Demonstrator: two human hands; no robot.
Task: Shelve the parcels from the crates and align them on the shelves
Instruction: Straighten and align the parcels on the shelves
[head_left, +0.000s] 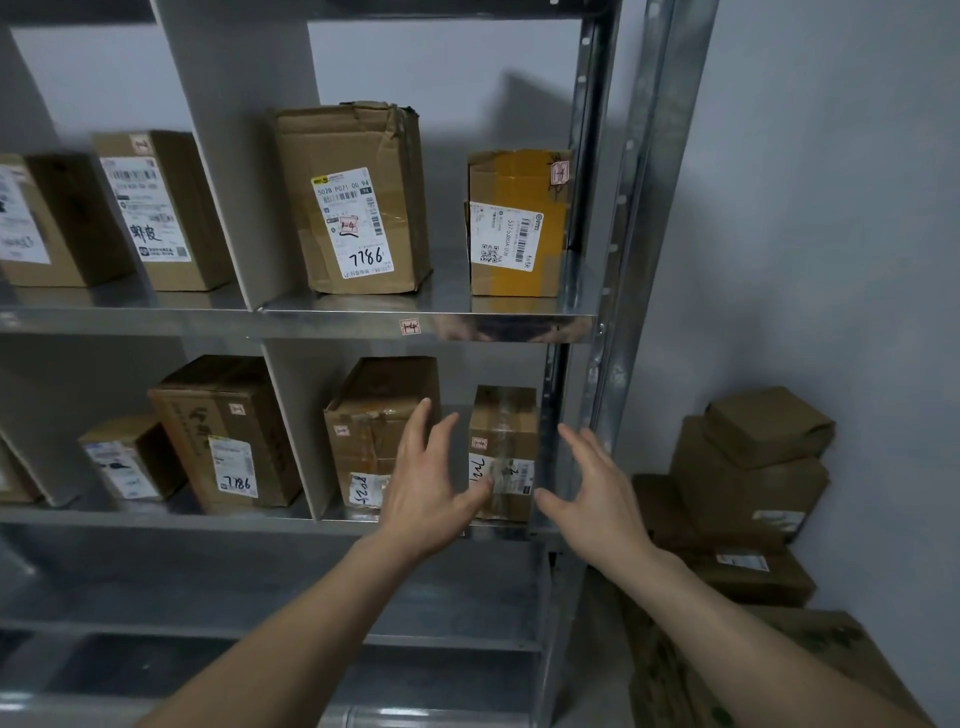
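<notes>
Glossy metal shelf (332, 325), matt cardboard parcels (353, 202)

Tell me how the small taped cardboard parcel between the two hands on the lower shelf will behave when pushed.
The small brown taped cardboard parcel stands taller than wide, so a high push may tip it; push low. Its glossy tape and the smooth metal shelf suggest it slides easily. It looks boxy and stiff, probably light.
</notes>
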